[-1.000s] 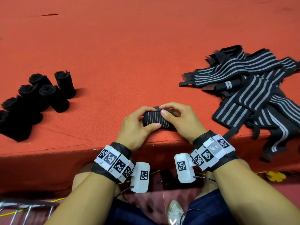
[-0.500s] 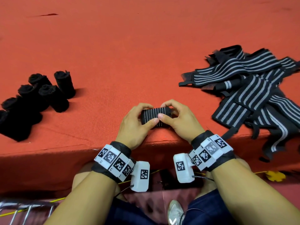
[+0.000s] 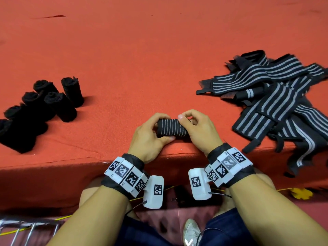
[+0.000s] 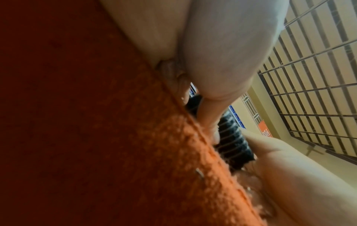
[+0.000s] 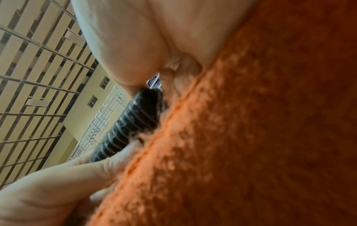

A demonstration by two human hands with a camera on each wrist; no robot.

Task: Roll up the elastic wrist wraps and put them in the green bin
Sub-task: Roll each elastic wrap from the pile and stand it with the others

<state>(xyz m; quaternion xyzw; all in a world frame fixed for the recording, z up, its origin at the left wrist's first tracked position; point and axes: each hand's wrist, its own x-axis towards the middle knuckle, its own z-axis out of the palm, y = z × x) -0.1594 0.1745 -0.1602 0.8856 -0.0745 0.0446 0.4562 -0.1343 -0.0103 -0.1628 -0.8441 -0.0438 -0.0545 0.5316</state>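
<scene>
Near the front edge of the red felt table [image 3: 159, 50], both hands clamp one striped wrist wrap [image 3: 171, 127] that looks rolled almost to its end: the left hand [image 3: 148, 137] curls round its left end with the thumb underneath, and the right hand [image 3: 199, 132] pinches the top edge at the right end. To the left stands a cluster of finished black rolls [image 3: 53, 102], upright and touching one another, so a good share of the rolling seems done. To the right lies a tangled pile of unrolled striped wraps [image 3: 276, 103], some hanging over the table edge, so plenty remains. No green bin shows anywhere, and none of the rolls is binned yet. Both wrist views are blurred, mostly palm and felt, with only a sliver of the roll; its loose tail is hidden.
</scene>
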